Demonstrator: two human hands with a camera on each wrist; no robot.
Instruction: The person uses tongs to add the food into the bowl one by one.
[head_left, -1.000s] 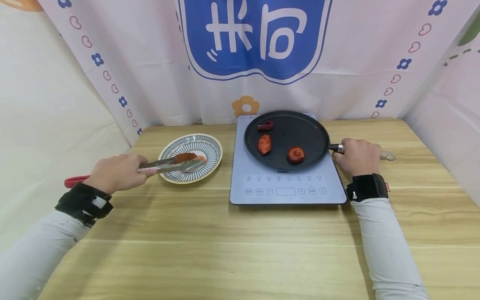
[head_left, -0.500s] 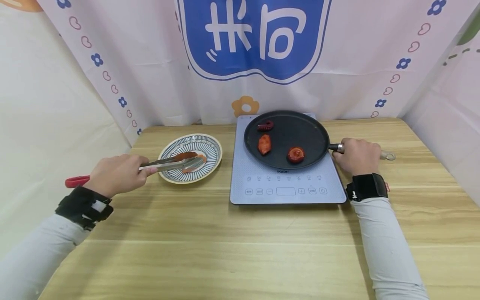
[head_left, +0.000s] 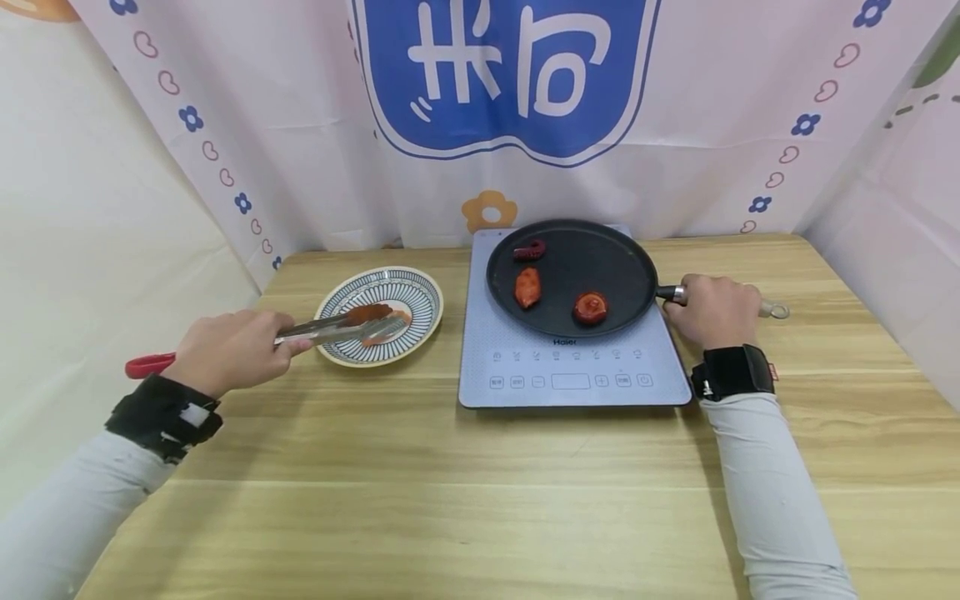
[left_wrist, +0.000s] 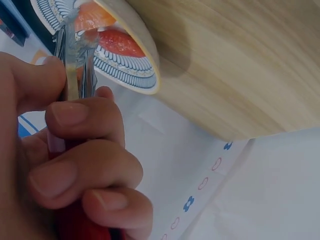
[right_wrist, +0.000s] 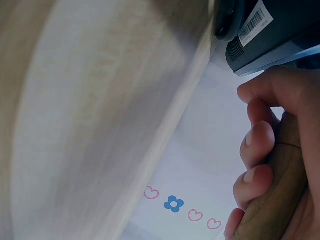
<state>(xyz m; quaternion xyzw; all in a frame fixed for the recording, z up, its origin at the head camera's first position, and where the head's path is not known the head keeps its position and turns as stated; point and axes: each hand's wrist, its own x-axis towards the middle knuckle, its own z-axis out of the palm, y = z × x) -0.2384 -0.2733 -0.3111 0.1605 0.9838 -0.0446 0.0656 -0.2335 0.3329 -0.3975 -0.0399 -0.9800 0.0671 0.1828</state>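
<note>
My left hand [head_left: 236, 348] grips metal tongs [head_left: 322, 331] with a red end. The tips reach down into a patterned plate [head_left: 427, 296] on the left, at its food. Beside the tips in the left wrist view lie an orange piece [left_wrist: 92, 16] and a red piece [left_wrist: 121, 43]; whether the tips pinch either one I cannot tell. My right hand [head_left: 716, 310] holds the frying pan's handle [right_wrist: 277, 187], fingers curled round the wood. On the black frying pan [head_left: 592, 258] lie a dark red curled piece [head_left: 530, 251], a reddish oblong piece [head_left: 528, 287] and a round red piece [head_left: 590, 308].
Under the pan is a white induction cooker [head_left: 480, 367] with a row of touch buttons along its front. Both stand on a wooden table [head_left: 450, 492]. A printed cloth [head_left: 315, 167] hangs right behind the table's back edge.
The tongs' tips have drawn slightly closer together over the plate. The right hand keeps its hold on the pan handle, and the pan stays put.
</note>
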